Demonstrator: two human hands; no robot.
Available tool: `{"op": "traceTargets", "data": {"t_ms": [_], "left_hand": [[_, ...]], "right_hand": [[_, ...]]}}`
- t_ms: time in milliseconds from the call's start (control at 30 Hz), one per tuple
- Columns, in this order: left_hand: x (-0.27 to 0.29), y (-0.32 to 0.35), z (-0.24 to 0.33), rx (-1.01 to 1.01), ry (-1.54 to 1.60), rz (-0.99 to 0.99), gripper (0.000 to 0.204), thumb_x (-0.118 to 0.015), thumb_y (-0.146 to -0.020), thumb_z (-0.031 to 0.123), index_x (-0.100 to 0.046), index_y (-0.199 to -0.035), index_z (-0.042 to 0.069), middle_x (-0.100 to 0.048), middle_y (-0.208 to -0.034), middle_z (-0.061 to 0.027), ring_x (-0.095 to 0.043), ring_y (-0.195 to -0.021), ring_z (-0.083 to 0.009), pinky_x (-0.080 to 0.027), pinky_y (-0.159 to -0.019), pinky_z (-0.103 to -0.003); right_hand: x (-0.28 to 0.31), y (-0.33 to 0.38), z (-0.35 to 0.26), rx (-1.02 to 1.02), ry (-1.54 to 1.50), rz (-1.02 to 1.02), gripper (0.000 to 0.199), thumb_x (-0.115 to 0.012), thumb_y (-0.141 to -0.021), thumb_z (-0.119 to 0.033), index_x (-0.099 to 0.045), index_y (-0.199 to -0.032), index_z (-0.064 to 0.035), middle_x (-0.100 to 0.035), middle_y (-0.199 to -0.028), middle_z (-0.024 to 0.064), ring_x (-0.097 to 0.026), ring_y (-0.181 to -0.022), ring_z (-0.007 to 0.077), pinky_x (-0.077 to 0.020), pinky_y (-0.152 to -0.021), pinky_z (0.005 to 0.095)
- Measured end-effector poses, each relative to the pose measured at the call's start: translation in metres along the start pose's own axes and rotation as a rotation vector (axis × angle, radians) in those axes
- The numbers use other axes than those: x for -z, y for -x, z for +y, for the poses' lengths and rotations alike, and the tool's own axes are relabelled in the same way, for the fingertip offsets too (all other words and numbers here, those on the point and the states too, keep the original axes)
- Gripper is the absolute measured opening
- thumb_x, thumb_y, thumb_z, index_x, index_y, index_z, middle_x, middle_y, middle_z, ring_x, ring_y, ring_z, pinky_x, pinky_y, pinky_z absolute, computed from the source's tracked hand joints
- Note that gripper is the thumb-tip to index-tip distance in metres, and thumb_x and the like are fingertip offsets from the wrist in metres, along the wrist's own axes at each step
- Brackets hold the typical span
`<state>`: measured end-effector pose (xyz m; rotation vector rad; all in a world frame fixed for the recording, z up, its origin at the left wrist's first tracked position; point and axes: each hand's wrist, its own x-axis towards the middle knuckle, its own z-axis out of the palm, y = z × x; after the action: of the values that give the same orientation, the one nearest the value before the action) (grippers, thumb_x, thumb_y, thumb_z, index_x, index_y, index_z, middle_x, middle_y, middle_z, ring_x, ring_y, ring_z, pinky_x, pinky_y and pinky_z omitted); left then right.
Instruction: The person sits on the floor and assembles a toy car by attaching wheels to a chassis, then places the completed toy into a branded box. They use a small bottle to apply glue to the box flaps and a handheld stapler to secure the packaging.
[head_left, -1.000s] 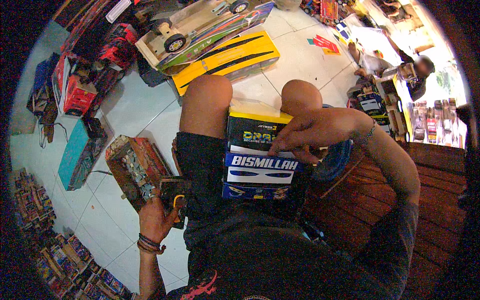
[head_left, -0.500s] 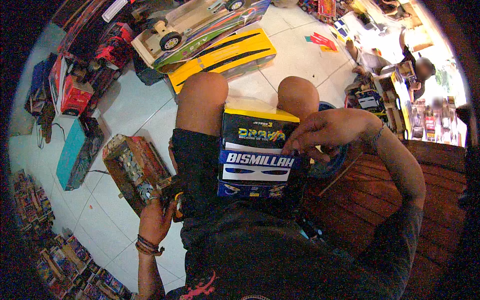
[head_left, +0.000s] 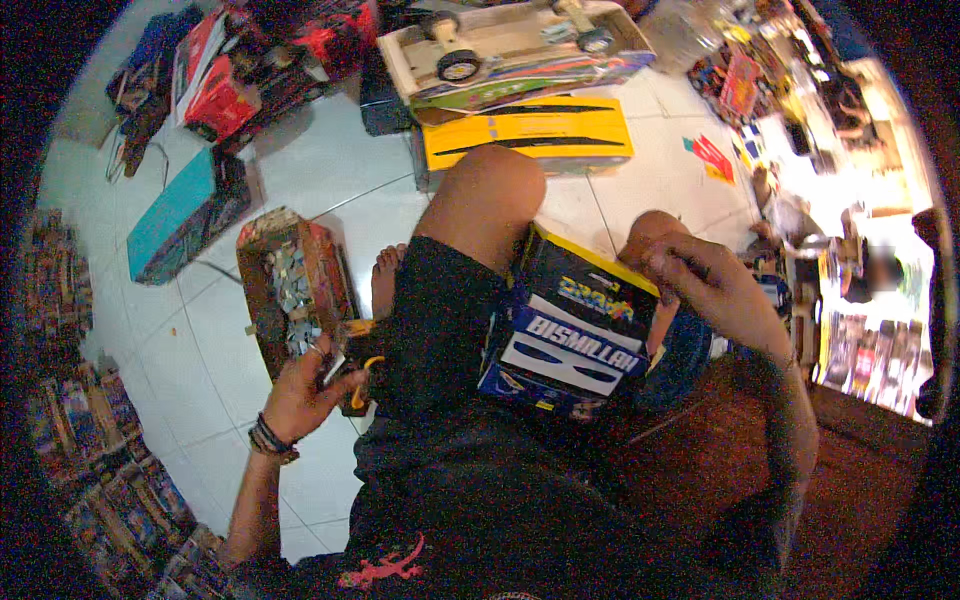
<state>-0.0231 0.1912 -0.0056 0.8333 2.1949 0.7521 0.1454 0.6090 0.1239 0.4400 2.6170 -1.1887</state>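
Note:
Between my thighs rests a box-shaped model vehicle body (head_left: 575, 325), black, blue and white with a yellow upper edge, tilted to the right. My right hand (head_left: 705, 285) is at its upper right corner with fingers curled together; what they hold, if anything, is hidden. On the left, my left hand (head_left: 305, 395) pinches a small pale piece (head_left: 336, 368) between thumb and fingers. Just beyond it on the floor stands an open carton (head_left: 252, 285) holding several small, flat, pale pieces (head_left: 288, 275). A yellow-orange loop (head_left: 364, 380) shows beside my left fingers.
Past my knees lie a yellow-and-black panelled box (head_left: 530, 135) and an upturned wooden model truck (head_left: 440, 75) with black wheels. A turquoise box (head_left: 180, 215) and red model vehicles (head_left: 225, 85) are farther left. Another person (head_left: 865, 270) sits at the far right.
My left hand has come up out of the carton with a small pale piece. My right hand has shifted to the body's upper corner, and the body now tilts right. The view has swung left.

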Motion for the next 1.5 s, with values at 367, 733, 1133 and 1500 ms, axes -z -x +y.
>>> {"op": "traceTargets", "data": {"t_ms": [367,733,1133,1500], "left_hand": [[0.029,-0.047,0.049,0.06,0.799,-0.517,0.04,-0.066,-0.093,0.032,-0.057,-0.119,0.002,-0.065,-0.1,-0.0012,-0.061,-0.098,-0.0146,-0.049,-0.084,-0.029],[0.006,-0.103,0.057,-0.323,0.551,-0.718,0.047,-0.058,-0.094,0.051,-0.064,-0.096,0.004,-0.067,-0.083,-0.0084,-0.061,-0.077,-0.0164,-0.05,-0.07,-0.034],[-0.016,-0.125,0.065,-0.248,0.509,-0.726,0.055,-0.066,-0.085,0.059,-0.069,-0.091,0.004,-0.07,-0.08,-0.0082,-0.065,-0.073,-0.0174,-0.051,-0.07,-0.034],[-0.018,-0.124,0.074,-0.265,0.541,-0.713,0.049,-0.066,-0.087,0.054,-0.069,-0.091,0.005,-0.071,-0.08,-0.0065,-0.065,-0.072,-0.0171,-0.052,-0.069,-0.033]], "right_hand": [[-0.057,-0.054,-0.013,0.102,0.271,0.125,0.019,-0.054,-0.096,-0.025,-0.067,-0.107,-0.0172,-0.066,-0.077,0.0121,-0.059,-0.071,0.0315,-0.0443,-0.069,0.0369],[-0.06,-0.053,-0.012,-0.137,0.11,-0.075,0.038,-0.036,-0.105,-0.026,-0.056,-0.126,-0.0029,-0.063,-0.113,0.0171,-0.06,-0.097,0.0254,-0.0434,-0.09,0.0341],[-0.062,-0.056,-0.006,0.059,0.169,-0.057,0.035,-0.044,-0.099,-0.018,-0.05,-0.129,-0.0003,-0.057,-0.124,0.0225,-0.054,-0.114,0.0406,-0.0424,-0.096,0.0429],[-0.065,-0.054,-0.005,0.178,0.226,-0.061,0.035,-0.041,-0.1,-0.017,-0.055,-0.129,-0.0022,-0.054,-0.134,0.0201,-0.051,-0.123,0.036,-0.0385,-0.104,0.0431]]}}
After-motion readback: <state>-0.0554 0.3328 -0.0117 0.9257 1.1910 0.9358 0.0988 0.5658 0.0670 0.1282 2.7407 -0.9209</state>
